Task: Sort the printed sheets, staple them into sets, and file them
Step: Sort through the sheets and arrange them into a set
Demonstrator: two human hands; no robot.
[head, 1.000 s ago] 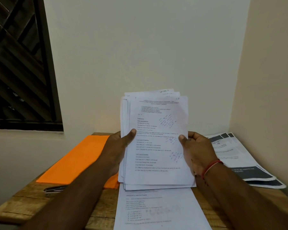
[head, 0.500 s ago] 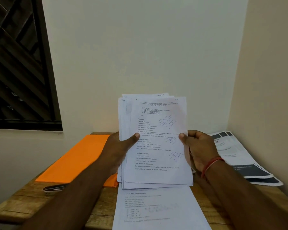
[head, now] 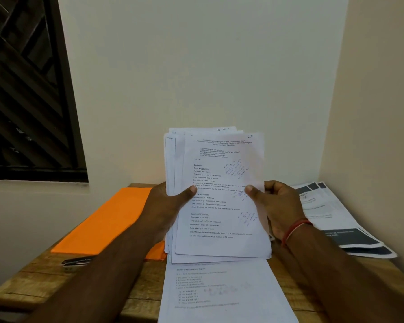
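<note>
I hold a fanned stack of printed sheets (head: 217,183) upright above the wooden table (head: 45,283). My left hand (head: 168,206) grips the stack's left edge, thumb on the front page. My right hand (head: 273,206) grips the right edge, thumb on the front page too; a red thread circles that wrist. Another printed sheet (head: 222,292) lies flat on the table below the stack. An orange file folder (head: 108,220) lies at the left. A stapler (head: 77,262) rests near the folder's front corner, partly hidden by my left forearm.
Several printed booklets with dark grey bands (head: 343,220) lie fanned on the right side of the table against the side wall. A dark window with a grille (head: 26,89) is at the left. The table sits in a corner between two cream walls.
The stack has risen slightly and tilted a little more upright in both hands. The grip of each hand looks unchanged.
</note>
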